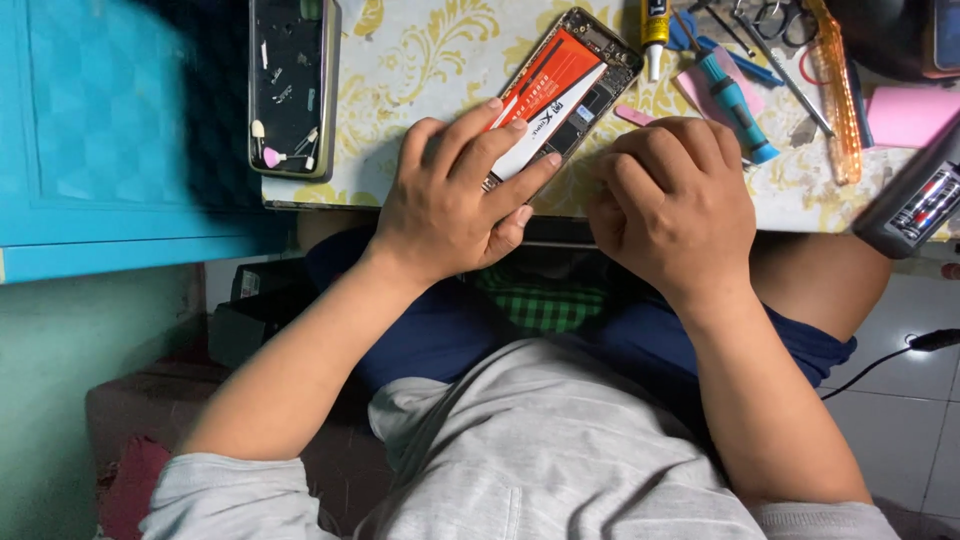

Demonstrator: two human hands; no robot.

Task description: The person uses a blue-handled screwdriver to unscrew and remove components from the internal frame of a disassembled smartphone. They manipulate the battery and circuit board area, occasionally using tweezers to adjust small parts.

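An opened phone (590, 70) lies tilted on the patterned table top (420, 60), its red and white battery (548, 95) exposed. My left hand (455, 195) rests on the phone's near end with the fingers spread over the battery. My right hand (672, 200) is curled beside the phone's lower right edge, fingers bent under so I cannot see what they touch. A pink pick (634, 116) lies just above the right hand.
A phone back cover (292, 85) with small pink and white bits lies at the left. A glue tube (654, 30), blue screwdriver (735, 105), tweezers (790, 70), orange tool (838, 90) and pink pad (910, 115) crowd the right. A blue cabinet (110, 130) stands left.
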